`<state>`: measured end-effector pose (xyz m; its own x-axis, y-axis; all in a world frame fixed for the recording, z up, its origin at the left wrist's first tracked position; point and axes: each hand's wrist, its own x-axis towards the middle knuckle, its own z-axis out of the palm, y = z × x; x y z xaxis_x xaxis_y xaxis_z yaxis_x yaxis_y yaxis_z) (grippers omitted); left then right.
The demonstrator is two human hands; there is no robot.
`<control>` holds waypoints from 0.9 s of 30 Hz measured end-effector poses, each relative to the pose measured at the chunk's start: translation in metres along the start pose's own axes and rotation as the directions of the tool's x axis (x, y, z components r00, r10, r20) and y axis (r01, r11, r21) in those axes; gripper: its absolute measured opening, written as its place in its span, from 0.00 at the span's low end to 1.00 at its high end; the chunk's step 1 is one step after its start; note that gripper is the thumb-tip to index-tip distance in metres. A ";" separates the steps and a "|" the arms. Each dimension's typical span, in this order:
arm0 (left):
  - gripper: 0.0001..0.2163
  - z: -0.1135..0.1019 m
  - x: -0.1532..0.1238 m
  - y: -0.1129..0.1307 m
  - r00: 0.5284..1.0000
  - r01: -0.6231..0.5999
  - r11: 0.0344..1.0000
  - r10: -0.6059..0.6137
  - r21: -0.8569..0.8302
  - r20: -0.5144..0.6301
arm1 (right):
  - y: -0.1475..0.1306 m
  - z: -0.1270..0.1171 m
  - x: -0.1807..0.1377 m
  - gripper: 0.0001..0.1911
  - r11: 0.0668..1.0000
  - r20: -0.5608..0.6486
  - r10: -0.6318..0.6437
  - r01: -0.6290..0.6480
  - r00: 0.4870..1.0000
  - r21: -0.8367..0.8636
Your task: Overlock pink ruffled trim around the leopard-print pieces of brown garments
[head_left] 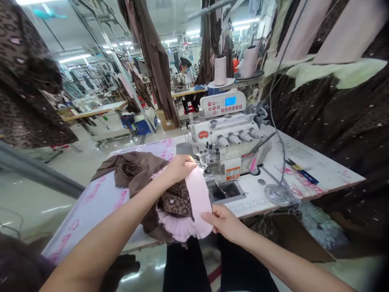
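A brown garment (141, 164) with leopard-print cloth (178, 198) and a pink ruffle lies bunched on the machine table. Along its right side runs a flat pink fabric band (199, 194). My left hand (181, 167) grips the band's upper end close to the needle area of a white overlock sewing machine (227, 142). Lower down, my right hand (225, 221) pinches the band's near edge between thumb and fingers, at the table's front edge. Between the two hands the band is spread fairly flat. The left fingertips partly hide the presser foot.
Thread snips (306, 175) with blue handles lie on the table's right side, past a clear round base with a cable. Cones of pink thread (220, 71) stand behind the machine. Dark cloth hangs at both sides. Another person (185, 75) sits at a machine farther back.
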<state>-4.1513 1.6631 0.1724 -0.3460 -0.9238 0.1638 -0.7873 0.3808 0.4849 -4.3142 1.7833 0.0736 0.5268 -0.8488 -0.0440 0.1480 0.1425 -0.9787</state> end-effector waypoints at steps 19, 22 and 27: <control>0.11 0.016 0.050 -0.003 0.979 -0.146 0.989 0.143 -0.013 -0.145 | -0.018 -0.028 0.016 0.18 0.996 -0.112 -0.065 0.057 0.992 -0.073; 0.10 0.017 0.053 -0.005 0.978 -0.147 0.989 0.144 -0.014 -0.150 | -0.017 -0.028 0.019 0.18 0.994 -0.122 -0.080 0.069 0.989 -0.090; 0.09 0.018 0.053 -0.009 0.980 -0.140 0.989 0.133 -0.041 -0.148 | -0.018 -0.025 0.021 0.18 0.993 -0.151 -0.085 0.071 0.985 -0.093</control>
<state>-4.1715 1.6110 0.1616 -0.3682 -0.8605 0.3520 -0.7094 0.5048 0.4919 -4.3266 1.7499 0.0855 0.3798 -0.9250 0.0091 0.1063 0.0339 -0.9938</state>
